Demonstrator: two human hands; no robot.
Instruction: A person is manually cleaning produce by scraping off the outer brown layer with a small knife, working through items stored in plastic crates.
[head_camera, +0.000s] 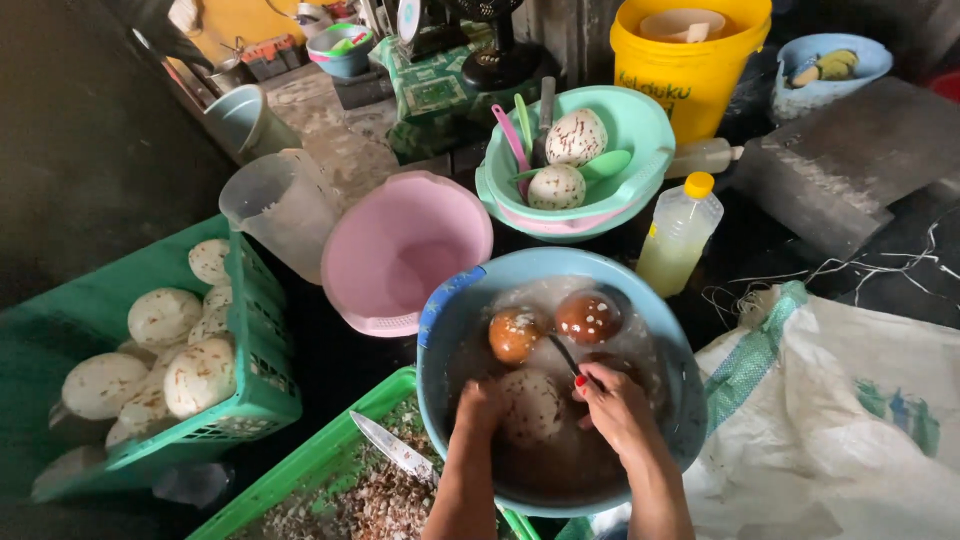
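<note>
A blue basin (450, 310) of murky water sits in front of me. My left hand (480, 410) grips a pale, speckled round fruit (535, 405) half under the water. My right hand (612, 405) holds a thin dark-handled tool (566, 356) against that fruit. Two brown speckled fruits (515, 333) (588, 316) float at the far side of the basin.
A green crate (255, 345) at left holds several peeled white fruits. A knife (392, 447) lies on a green tray of peelings (330, 460). Beyond stand a pink bowl (400, 245), a teal basin with two fruits (640, 130), a clear jug (280, 205), a bottle (678, 232), a yellow bucket (690, 70) and a white sack (850, 410).
</note>
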